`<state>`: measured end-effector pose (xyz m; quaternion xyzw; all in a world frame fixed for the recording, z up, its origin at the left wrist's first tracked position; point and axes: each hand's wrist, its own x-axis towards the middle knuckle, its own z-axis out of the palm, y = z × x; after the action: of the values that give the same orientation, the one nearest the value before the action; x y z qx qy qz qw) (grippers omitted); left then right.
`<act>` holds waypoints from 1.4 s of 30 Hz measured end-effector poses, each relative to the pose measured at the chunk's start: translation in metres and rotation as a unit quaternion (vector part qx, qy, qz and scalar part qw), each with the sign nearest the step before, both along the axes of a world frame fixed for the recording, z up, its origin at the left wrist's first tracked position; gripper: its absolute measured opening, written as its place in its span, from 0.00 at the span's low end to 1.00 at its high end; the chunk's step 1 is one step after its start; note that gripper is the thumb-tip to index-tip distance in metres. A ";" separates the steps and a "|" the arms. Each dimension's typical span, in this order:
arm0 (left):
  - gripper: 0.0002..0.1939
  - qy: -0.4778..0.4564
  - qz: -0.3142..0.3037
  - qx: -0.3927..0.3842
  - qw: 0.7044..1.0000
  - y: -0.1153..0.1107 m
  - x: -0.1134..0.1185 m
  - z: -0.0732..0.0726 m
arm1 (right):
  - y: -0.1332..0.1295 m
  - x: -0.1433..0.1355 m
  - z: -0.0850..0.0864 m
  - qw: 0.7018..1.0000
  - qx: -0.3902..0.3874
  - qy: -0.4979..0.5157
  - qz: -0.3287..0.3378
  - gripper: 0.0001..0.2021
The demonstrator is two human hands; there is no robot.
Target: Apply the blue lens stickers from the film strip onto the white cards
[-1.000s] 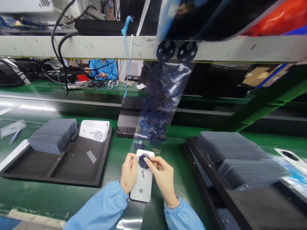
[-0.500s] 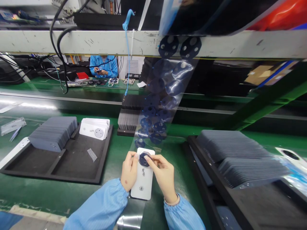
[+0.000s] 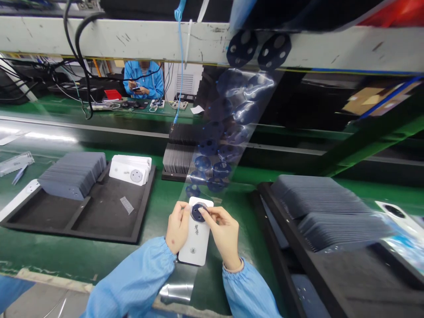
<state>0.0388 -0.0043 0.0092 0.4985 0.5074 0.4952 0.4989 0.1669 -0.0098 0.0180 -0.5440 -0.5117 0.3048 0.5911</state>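
Note:
A white phone back cover point(image 3: 195, 243) with dark lettering lies flat on the green bench in front of me. My left hand point(image 3: 177, 227) grips its upper left edge between thumb and fingers. Over the round camera area sits a dark blue octagonal film sticker point(image 3: 196, 213) with small holes. My right hand point(image 3: 224, 229) pinches the sticker's right side, thumb resting on its face. Just beyond the cover, a clear strip point(image 3: 212, 128) of similar dark stickers hangs down from the shelf.
On the left, a black divided tray point(image 3: 109, 221) holds grey sheets point(image 3: 73, 174) and white covers point(image 3: 130, 168). Another black tray point(image 3: 357, 282) with grey sheets point(image 3: 321, 198) stands right. A rack of thin sheets point(image 3: 179, 157) is behind. A person in blue point(image 3: 150, 81) sits across.
The view has tilted slightly downward, so the scene sits higher in the picture. Both hands keep nearly the same hold on the cover and the sticker.

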 end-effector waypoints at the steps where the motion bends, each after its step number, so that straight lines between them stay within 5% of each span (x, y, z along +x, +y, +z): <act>1: 0.21 -0.003 0.001 -0.001 1.000 0.000 0.000 0.000 | 0.000 0.000 0.000 1.000 -0.002 -0.002 -0.001 0.13; 15: 0.17 -0.016 -0.004 0.004 1.000 -0.002 0.002 -0.004 | -0.001 -0.002 -0.004 0.997 0.028 -0.061 -0.024 0.09; 23: 0.21 -0.159 -0.062 -0.025 0.985 -0.005 0.008 0.004 | -0.006 -0.007 -0.004 0.986 0.063 -0.123 -0.098 0.09; 25: 0.21 -0.162 -0.065 -0.020 0.984 -0.005 0.008 0.006 | -0.006 -0.010 -0.004 0.984 0.076 -0.116 -0.115 0.13; 29: 0.21 -0.156 -0.078 -0.033 0.984 -0.004 0.007 0.004 | -0.005 -0.011 -0.004 0.991 0.046 -0.046 -0.113 0.37; 34: 0.22 -0.128 -0.107 -0.040 0.985 -0.004 0.009 -0.003 | -0.003 -0.006 -0.004 0.999 -0.030 0.019 -0.039 0.16; 42: 0.26 -0.178 -0.097 -0.090 0.975 -0.002 0.006 0.008 | 0.002 0.007 -0.003 0.999 -0.026 0.027 0.035 0.16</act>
<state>0.0453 -0.0061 0.0177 0.4027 0.4023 0.4772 0.6695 0.1737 -0.0075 0.0151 -0.5323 -0.5059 0.3529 0.5798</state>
